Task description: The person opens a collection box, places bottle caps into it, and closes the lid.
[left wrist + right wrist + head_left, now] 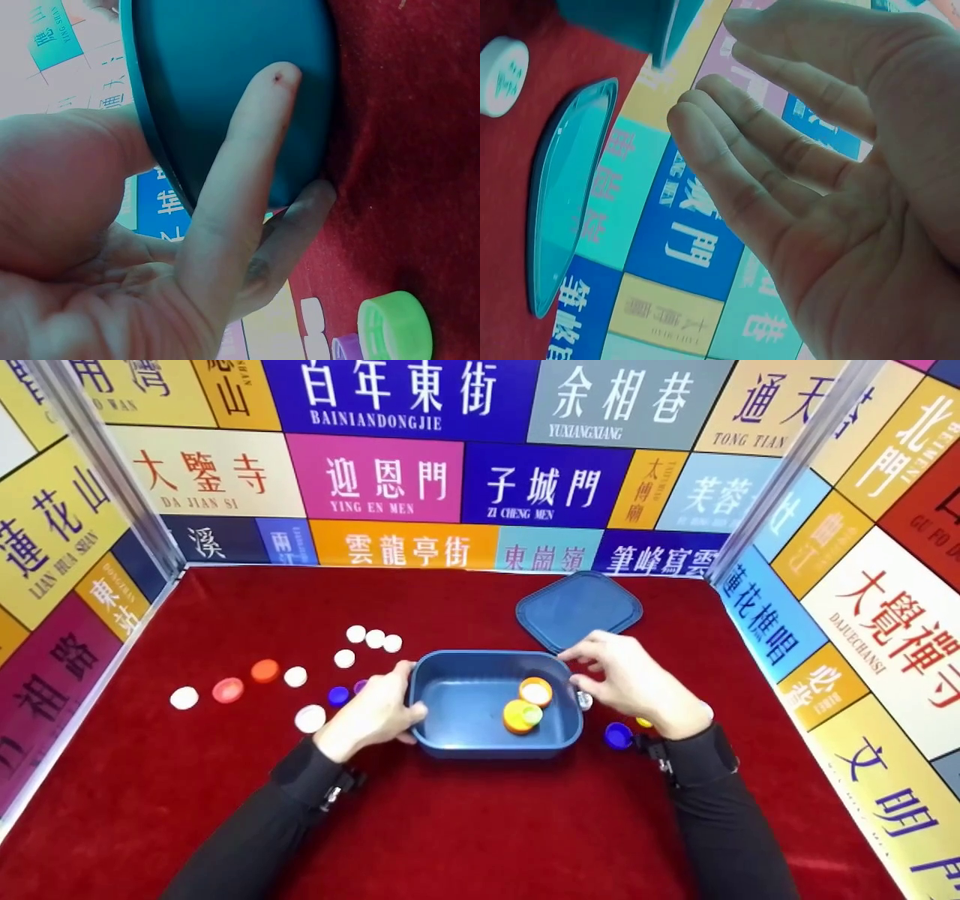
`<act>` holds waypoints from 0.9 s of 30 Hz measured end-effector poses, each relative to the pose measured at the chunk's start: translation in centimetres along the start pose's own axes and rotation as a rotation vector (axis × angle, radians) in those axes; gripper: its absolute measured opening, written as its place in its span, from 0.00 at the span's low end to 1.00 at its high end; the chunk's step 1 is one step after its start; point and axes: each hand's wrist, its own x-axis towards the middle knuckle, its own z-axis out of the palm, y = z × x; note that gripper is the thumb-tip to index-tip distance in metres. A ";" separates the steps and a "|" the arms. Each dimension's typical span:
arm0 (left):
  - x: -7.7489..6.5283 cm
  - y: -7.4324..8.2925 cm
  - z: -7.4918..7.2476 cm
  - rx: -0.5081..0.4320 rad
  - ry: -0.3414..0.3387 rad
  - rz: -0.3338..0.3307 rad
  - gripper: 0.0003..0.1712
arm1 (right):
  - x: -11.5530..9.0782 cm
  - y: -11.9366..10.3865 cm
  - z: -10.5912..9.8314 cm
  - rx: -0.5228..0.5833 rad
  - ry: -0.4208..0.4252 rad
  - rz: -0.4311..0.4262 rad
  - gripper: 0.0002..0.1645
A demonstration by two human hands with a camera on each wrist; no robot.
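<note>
A blue rectangular plastic box (459, 709) sits on the red cloth with its open top facing up. Inside, toward its right end, lie an orange cap with a pale middle (535, 691), a yellow-orange cap (516, 721) and a small light green cap (532, 713) on top of it. My left hand (373, 711) grips the box's left end, thumb over the rim and fingers spread along the outer wall (307, 97). Beside the right end hovers my right hand (628, 679), its fingers loosely bent and holding nothing in the right wrist view.
Behind the box lies a blue lid (581, 604). Left of it are scattered several white caps (344, 658), red caps (228, 689) and a blue cap (338, 695). Another blue cap (619, 736) lies below my right hand. Printed panels (375, 476) border the table.
</note>
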 end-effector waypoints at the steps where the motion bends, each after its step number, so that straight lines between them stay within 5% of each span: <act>1: 0.0 0.0 0.0 0.001 0.000 0.000 0.38 | -0.1 0.3 -0.2 -0.001 0.004 0.008 0.19; 27: 0.0 0.0 0.0 0.002 0.007 0.006 0.38 | -2.1 6.3 -1.4 -0.014 -0.101 0.355 0.25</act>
